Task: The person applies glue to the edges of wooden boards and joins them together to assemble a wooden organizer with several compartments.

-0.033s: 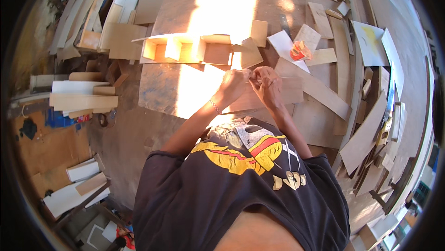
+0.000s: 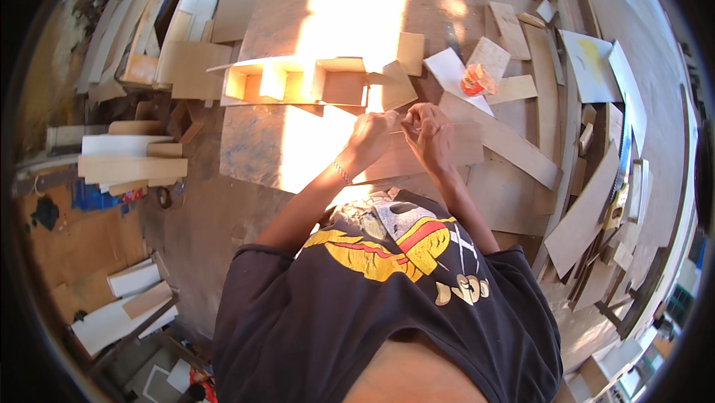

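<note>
My left hand (image 2: 375, 132) and my right hand (image 2: 430, 131) are raised close together over the worktable (image 2: 249, 146), a small gap between them. Both have fingers curled in a pinch; whatever they hold, if anything, is too small to make out. Under my hands lies a flat brown wooden board (image 2: 465, 144), partly covered by them. Just beyond my left hand is an open wooden box (image 2: 294, 100) with three compartments, lying along the table. A crumpled red-orange packet (image 2: 477, 81) rests on pale board pieces past my right hand.
Several thin wooden offcuts (image 2: 521, 146) lie across the right side of the table. A handsaw (image 2: 624, 157) lies among scraps at the far right. Stacked boards (image 2: 134, 168) stand at the left. Bright sunlight washes out part of the tabletop.
My hands have parted slightly, leaving a small gap between the fingertips. The whole view has shifted a little, so the table's things appear slightly further left.
</note>
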A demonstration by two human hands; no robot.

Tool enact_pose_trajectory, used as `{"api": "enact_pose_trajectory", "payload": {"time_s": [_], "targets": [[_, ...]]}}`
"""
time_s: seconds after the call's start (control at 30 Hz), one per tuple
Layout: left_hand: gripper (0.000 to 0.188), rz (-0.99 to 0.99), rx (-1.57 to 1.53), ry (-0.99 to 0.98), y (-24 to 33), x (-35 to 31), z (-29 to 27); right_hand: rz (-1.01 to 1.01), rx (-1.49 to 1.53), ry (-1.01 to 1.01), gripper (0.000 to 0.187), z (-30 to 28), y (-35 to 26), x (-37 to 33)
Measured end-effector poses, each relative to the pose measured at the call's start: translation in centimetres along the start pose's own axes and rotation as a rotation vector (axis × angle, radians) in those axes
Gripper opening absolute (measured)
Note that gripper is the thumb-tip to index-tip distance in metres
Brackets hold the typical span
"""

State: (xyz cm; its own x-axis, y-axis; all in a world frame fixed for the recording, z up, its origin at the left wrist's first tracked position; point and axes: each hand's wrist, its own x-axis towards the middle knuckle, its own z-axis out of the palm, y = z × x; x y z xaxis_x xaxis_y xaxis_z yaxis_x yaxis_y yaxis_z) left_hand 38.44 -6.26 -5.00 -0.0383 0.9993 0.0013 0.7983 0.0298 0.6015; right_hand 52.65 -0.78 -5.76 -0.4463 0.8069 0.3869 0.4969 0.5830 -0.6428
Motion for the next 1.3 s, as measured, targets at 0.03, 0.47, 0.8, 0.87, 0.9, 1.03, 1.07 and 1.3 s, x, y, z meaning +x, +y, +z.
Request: {"api": "enact_pose_trajectory", "payload": {"time_s": [0.03,0.47,0.8,0.87,0.9,1.03,1.07,1.3], "targets": [[0.018,-0.004,-0.016,0.014,0.0,0.2,0.4,0.056,-0.023,0.048,0.015,-0.3,0.2,0.4],[0.089,0.086,-0.328,0.165,6.5,10.7,6.5,0.578,0.147,0.268,0.008,-7.0,2.8,-0.2],[0.069,0.038,-0.312,0.358,7.7,13.0,10.9,0.633,0.021,0.290,0.026,-10.0,2.8,3.4],[0.065,0.127,-0.328,0.388,6.9,12.8,10.7,0.436,-0.029,0.334,0.031,-10.1,2.6,4.6],[0.063,0.171,-0.335,0.403,6.6,12.6,10.3,0.338,-0.052,0.354,0.033,-10.1,2.5,5.0],[0.064,0.189,-0.693,0.227,6.6,10.9,7.2,0.021,-0.051,0.279,0.027,-9.8,1.3,6.0],[0.063,0.206,-0.621,0.293,7.0,10.7,6.7,0.037,-0.039,0.290,0.024,-9.7,1.2,5.9],[0.068,0.299,-0.492,0.497,6.7,9.1,4.1,0.104,0.053,0.251,0.011,-10.7,-0.8,5.1]]}}
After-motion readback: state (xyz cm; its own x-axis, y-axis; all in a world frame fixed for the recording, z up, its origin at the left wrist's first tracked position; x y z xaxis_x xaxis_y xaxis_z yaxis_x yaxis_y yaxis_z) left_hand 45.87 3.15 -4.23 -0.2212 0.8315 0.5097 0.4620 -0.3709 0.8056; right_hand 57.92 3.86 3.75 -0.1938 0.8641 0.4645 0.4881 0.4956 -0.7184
